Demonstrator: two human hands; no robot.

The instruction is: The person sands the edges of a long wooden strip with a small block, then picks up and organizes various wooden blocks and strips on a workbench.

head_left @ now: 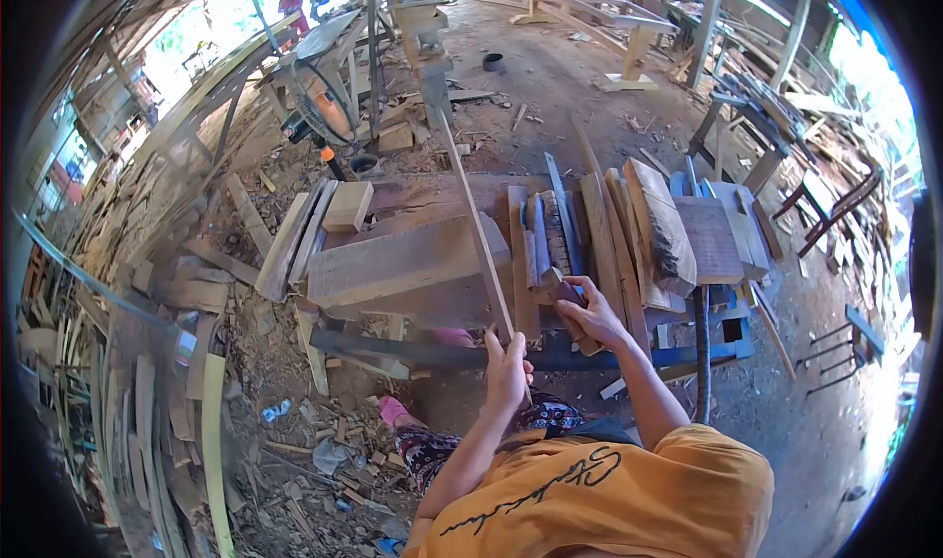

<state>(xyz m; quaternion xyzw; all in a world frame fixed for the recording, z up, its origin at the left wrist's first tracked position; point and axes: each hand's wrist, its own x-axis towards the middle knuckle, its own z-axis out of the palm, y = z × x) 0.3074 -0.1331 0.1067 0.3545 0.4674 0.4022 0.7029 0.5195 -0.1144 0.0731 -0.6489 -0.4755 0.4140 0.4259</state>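
My left hand (508, 369) is closed around the lower part of a long thin wooden strip (478, 226), which slants up and away over the bench. Right of it, my right hand (591, 314) grips a short dark wooden piece (580, 330) at the bench's near edge. A wide plank (403, 261) lies left of the strip, its right end passing under it. Close beyond my right hand lie narrow boards (524, 263) and a thick rough-edged slab (660, 219).
A standing fan (319, 106) is behind the bench at the left. A dark bar (452, 350) runs along the bench's near side. Wood scraps (344, 460) cover the ground at lower left. A small table (751, 116) stands at the right; a person (291, 4) is far off.
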